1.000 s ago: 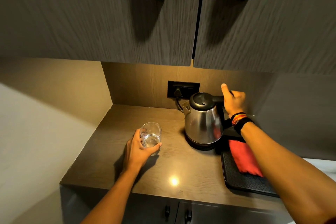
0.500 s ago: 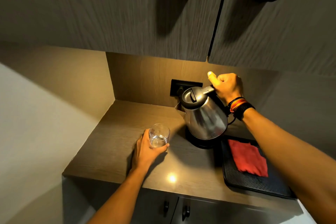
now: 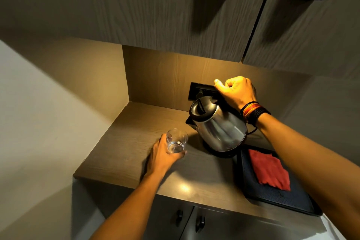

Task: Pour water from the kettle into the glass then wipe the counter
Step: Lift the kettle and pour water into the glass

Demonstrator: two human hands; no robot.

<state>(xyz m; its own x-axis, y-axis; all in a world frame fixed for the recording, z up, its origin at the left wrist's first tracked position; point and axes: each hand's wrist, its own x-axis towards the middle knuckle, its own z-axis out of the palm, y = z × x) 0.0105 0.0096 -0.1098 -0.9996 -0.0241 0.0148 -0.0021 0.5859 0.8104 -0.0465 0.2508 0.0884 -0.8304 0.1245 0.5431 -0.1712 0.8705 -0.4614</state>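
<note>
From the head camera I look down at a small wooden counter point(image 3: 136, 142) tucked under dark wall cabinets point(image 3: 155, 6). My two hands are well apart, each closed on its own thing. My right hand point(image 3: 236, 90), with a stack of bands on the wrist, is clenched around the black handle of a steel kettle point(image 3: 218, 128). The kettle is tilted, spout leaning down and toward my left hand, its lid shut. Directly beneath the kettle sits its round black base point(image 3: 224, 154), and I cannot tell whether the two are touching. My left hand point(image 3: 165, 154) rests on the counter, fingers wrapped around a clear glass point(image 3: 176, 141) that stands upright with a little water in the bottom. The glass is near the kettle's spout, lower than it and on the side away from my right hand. I see no stream of water between them. Below my right forearm a red cloth point(image 3: 268, 171) lies flat on a black tray point(image 3: 292, 200). Behind my right hand a dark wall socket point(image 3: 198, 91) is set into the back panel.
</note>
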